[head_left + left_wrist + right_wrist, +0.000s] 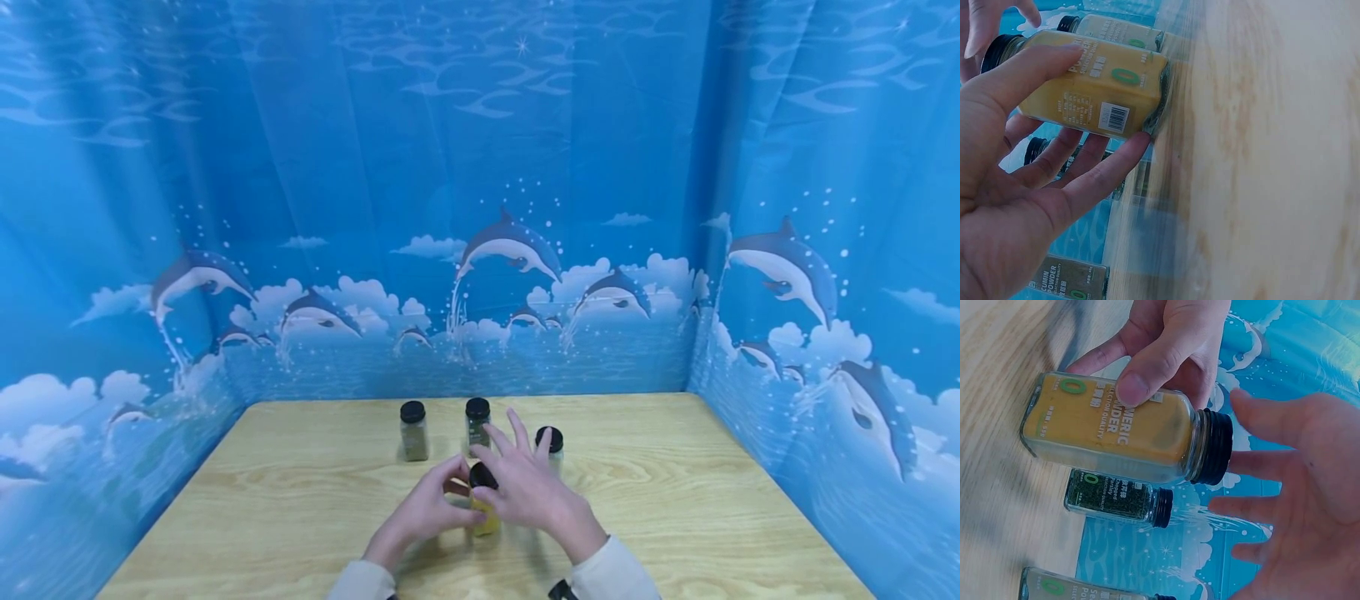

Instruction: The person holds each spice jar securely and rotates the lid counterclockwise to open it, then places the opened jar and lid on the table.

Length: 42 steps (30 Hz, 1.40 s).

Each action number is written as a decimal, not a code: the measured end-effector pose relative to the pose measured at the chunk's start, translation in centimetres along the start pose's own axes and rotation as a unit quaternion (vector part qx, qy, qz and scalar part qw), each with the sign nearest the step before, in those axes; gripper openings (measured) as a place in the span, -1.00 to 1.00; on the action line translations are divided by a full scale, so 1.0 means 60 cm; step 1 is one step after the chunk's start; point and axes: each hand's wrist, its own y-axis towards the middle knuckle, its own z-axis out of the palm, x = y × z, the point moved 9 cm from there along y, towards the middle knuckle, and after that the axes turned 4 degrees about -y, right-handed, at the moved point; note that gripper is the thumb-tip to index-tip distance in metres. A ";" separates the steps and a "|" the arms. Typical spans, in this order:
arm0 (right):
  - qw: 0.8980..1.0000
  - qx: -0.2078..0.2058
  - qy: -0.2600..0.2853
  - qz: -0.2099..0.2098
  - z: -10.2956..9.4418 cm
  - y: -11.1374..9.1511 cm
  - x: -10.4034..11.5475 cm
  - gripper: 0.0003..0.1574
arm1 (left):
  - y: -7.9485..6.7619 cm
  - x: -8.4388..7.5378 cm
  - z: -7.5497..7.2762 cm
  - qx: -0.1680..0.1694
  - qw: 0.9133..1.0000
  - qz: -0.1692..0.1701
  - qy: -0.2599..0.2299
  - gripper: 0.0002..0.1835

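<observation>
A glass jar of yellow turmeric powder (486, 521) with a black lid (1215, 447) stands between my hands. My left hand (431, 504) holds the jar's body, its thumb (1041, 69) lying across the label. Around the lid my right hand (528, 490) is spread with fingers apart; the right wrist view shows its thumb and fingers beside the lid, not curled round it. Whether a fingertip touches the lid, I cannot tell. The jar's base is at or just above the table; contact is unclear.
Behind the hands stand a cumin powder jar (414, 435) at left, a chopped parsley jar (1113, 495) in the middle and a third jar (555, 458) at right, partly covered by my right hand. A blue dolphin-print curtain (480, 167) surrounds the wooden table (300, 500).
</observation>
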 end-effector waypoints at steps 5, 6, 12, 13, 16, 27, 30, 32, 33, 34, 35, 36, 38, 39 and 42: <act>0.999 -0.013 0.006 0.031 -0.002 0.001 -0.010 -0.39 | 0.002 0.001 -0.002 -0.011 1.000 0.000 0.017 -0.58; 0.999 -0.017 0.003 0.036 -0.003 0.001 -0.012 -0.38 | 0.003 0.002 -0.002 -0.012 1.000 0.002 0.016 -0.58; 0.998 -0.048 -0.002 0.052 -0.010 0.002 -0.017 -0.39 | 0.005 0.001 -0.002 -0.017 1.000 0.020 0.009 -0.59; 0.997 -0.052 -0.001 0.053 -0.011 0.002 -0.017 -0.41 | 0.006 0.000 -0.002 -0.018 1.000 0.021 0.009 -0.59; 0.997 -0.061 0.000 0.051 -0.013 0.002 -0.018 -0.45 | 0.007 0.001 -0.003 -0.021 0.999 0.022 0.012 -0.59; 0.999 -0.022 -0.003 0.025 -0.003 0.000 -0.010 -0.47 | 0.006 -0.003 0.000 -0.013 1.000 0.021 0.016 -0.57; 1.000 -0.008 0.002 0.024 -0.001 -0.001 -0.008 -0.44 | 0.006 -0.002 -0.001 -0.012 1.000 0.015 0.008 -0.55; 1.000 -0.002 0.005 0.022 -0.001 -0.001 -0.007 -0.42 | 0.005 -0.003 -0.001 -0.011 1.000 0.015 0.003 -0.55; 1.000 0.000 0.006 0.021 -0.002 -0.002 -0.007 -0.42 | 0.005 -0.003 -0.001 -0.011 1.000 0.015 0.001 -0.54; 1.000 0.002 0.007 0.020 -0.002 -0.002 -0.006 -0.42 | 0.005 -0.004 -0.001 -0.011 1.000 0.014 0.000 -0.54; 1.000 0.003 0.007 0.019 -0.002 -0.002 -0.006 -0.42 | 0.004 -0.004 -0.001 -0.011 1.000 0.014 0.000 -0.54; 1.000 0.005 0.009 0.019 -0.002 -0.002 -0.005 -0.41 | 0.004 -0.005 0.000 -0.011 1.000 0.013 -0.002 -0.53; 1.000 0.008 0.011 0.018 -0.002 -0.002 -0.005 -0.41 | 0.004 -0.005 0.000 -0.011 1.000 0.012 -0.003 -0.53; 1.000 0.010 0.012 0.018 -0.001 -0.002 -0.005 -0.41 | 0.004 -0.005 0.000 -0.011 1.000 0.011 -0.003 -0.53; 1.000 0.013 0.011 0.019 -0.002 -0.002 -0.005 -0.41 | 0.004 -0.005 0.000 -0.011 1.000 0.012 -0.004 -0.54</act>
